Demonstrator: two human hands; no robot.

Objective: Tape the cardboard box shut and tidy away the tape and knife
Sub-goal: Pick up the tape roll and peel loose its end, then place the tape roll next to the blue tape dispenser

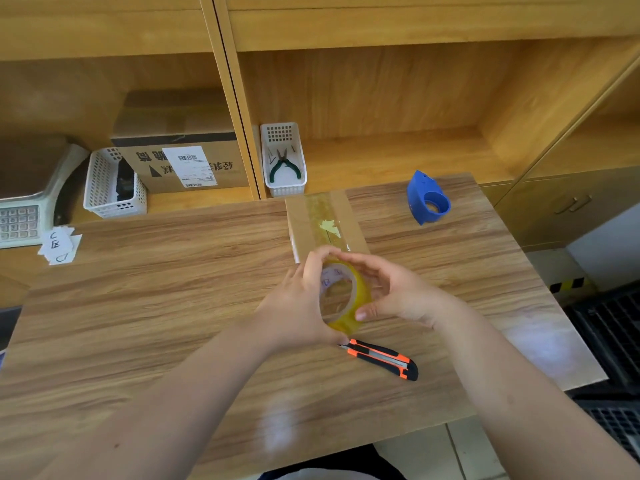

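Observation:
A roll of clear yellowish tape [349, 299] is held upright above the wooden table [156, 306]. My left hand [298, 303] grips its left side and my right hand [394, 292] grips its right side. Just beyond the roll lies a small flat cardboard box [322, 223] with a strip of tape along its top seam. An orange and black utility knife [381, 358] lies on the table just below my hands, its blade tip pointing left. A blue tape dispenser [427, 199] stands at the table's far right.
A white basket [284, 161] with green-handled pliers sits on the shelf behind the box. Another white basket [110, 185], a labelled carton [183, 161], a scale [24, 209] and paper slips [59, 244] are at the far left. The table's right edge drops to the floor.

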